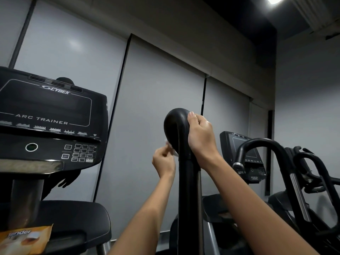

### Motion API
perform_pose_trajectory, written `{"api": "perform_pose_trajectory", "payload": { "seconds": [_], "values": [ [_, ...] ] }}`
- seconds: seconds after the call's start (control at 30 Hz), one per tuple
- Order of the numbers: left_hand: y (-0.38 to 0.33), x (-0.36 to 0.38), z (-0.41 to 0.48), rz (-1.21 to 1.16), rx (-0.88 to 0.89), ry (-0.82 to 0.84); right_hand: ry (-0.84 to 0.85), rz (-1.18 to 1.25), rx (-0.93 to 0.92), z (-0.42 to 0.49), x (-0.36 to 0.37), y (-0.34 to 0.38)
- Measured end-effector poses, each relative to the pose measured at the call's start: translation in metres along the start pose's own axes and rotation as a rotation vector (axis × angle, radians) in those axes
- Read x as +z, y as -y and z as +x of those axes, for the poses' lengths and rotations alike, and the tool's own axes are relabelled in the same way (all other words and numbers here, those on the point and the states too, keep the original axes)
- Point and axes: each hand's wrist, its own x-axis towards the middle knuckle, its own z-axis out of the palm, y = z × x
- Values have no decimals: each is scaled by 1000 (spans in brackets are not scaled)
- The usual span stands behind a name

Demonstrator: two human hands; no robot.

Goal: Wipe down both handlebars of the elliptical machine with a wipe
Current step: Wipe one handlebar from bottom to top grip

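Mid-frame, the right hand (201, 134) grips the curved black handlebar (174, 124) steady. The left hand (163, 162) pinches a small white wipe (170, 146), which should wrap fully round the curve.

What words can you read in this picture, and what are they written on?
"CYBEX": top of the near console.
"ARC TRAINER": same console, below the screen.
"tender": orange packet, bottom left.
"750AT": under the far console.
Keypad labels and icon row: too small to read.
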Motion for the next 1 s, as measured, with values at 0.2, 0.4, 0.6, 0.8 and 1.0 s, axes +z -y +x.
{"api": "perform_pose_trajectory", "payload": {
  "seconds": [0.2, 0.4, 0.6, 0.8, 1.0],
  "values": [
    [-18, 2, -3, -271, -195, -19, -13, -16, -5, -1, -1, 3],
    [-77, 1, 12, -286, 89, -117, -7, -20, 12, -2, 0, 4],
    [-20, -3, -20, -80, -193, 24, -9, -14, 22, -4, 0, 5],
    [-68, -6, 7, -325, -153, -17, -7, -7, 27, -2, 0, 3],
    [-85, -6, 6, -284, 23, -23, -2, 6, 31, -2, 1, 2]
  ]
}}
